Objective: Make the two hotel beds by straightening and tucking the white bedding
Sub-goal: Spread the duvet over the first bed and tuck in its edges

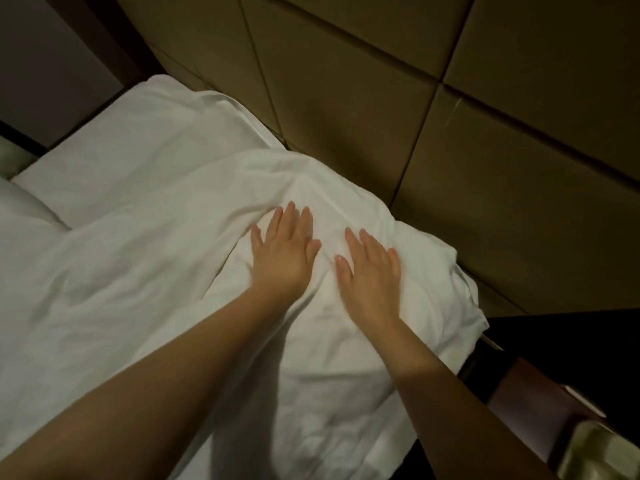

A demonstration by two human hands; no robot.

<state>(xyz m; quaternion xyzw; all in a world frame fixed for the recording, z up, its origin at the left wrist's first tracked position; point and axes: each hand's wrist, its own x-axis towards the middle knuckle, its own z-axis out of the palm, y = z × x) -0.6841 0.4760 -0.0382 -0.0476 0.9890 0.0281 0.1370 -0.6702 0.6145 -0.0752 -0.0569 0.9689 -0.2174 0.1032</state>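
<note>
Your left hand (282,252) and right hand (372,271) pressed flat, fingers straight and spread, on the rumpled white cotton bedding (156,209).

White bedding next to a brown wall of big squares

The bedding (156,202) is plain white all over, with soft grey shadows in its folds. The pillow (20,206) at the left edge is the same plain white. The padded headboard (346,81) behind is a dull yellow-brown, and thin dark lines cut it into big slanted squares. The wall (45,53) at the top left is a dim grey-purple, and the frame strip (117,39) beside it is very dark brown. The bedside stand (533,407) at the lower right is dark red-brown. A shiny thing (599,452) in the bottom right corner is pale yellow-green.
</note>
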